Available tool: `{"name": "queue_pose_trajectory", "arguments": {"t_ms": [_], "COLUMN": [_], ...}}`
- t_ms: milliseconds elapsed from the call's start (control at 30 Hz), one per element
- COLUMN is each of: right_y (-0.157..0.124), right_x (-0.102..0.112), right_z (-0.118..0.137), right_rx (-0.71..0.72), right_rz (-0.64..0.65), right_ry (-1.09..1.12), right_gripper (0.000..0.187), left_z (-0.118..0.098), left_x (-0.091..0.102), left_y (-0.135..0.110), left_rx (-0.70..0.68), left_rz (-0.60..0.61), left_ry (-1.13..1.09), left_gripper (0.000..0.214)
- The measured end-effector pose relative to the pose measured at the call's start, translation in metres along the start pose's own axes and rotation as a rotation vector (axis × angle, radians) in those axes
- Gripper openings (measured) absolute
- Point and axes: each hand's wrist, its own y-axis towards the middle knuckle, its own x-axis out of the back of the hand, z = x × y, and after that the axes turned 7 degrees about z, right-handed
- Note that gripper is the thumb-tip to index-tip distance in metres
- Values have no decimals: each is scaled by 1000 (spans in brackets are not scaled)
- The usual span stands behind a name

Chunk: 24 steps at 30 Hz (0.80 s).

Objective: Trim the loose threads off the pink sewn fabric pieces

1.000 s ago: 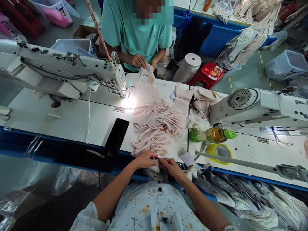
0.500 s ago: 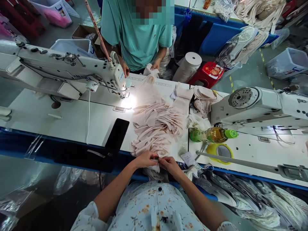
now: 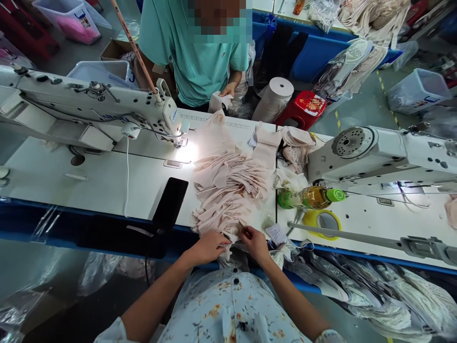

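Observation:
A pile of pale pink fabric pieces (image 3: 230, 186) spreads across the white table (image 3: 107, 181), reaching its near edge. My left hand (image 3: 209, 246) and my right hand (image 3: 254, 242) sit close together at that edge, both with fingers pinched on the nearest pink piece (image 3: 232, 234). A small dark thing shows between the fingertips; I cannot make out what it is. The fabric hangs a little over the edge toward my lap.
A white sewing machine (image 3: 89, 102) stands left, another (image 3: 382, 155) right. A black phone (image 3: 170, 202), a green-capped bottle (image 3: 310, 197), yellow tape roll (image 3: 323, 220) and a paper tag (image 3: 276, 233) lie nearby. A person in a teal shirt (image 3: 194, 52) handles fabric across the table.
My hands have stayed pinched on the pink piece, shifting slightly along the edge. The person opposite has pulled their hands and white fabric back from the table.

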Motion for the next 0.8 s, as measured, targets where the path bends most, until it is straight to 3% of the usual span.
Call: {"name": "queue_pose_trajectory", "arguments": {"t_ms": [200,267,367,433,567,667,800], "right_y": [1,1,1,-1,-9,-9,6], "right_x": [3,5,3,0,0,1,-3], "right_z": [4,2,-6,-12,-12,-1,14], "right_rx": [112,125,135,131,113,214,367], "right_rz": [63,95,121,91,-41,-61,23], "right_ry": [175,202,234,269,266,93,-91], "right_gripper": [30,28,27,29,49,34,30], "left_z": [-1,-4,-9,-9,-2,1,-8], "left_x": [25,30,27,22,19,21,23], "left_y": [-26,-33,-38,-39,-35,-33,-36], "left_rx": [-201,-249,-370,-413,-249,-119,-212], "left_rz": [-289,-325,-234,-206,-275,-207,-81], "left_ry": [177,248,317,246,-39,-109,-64], "left_gripper": [28,29,28,27,29,32,27]}}
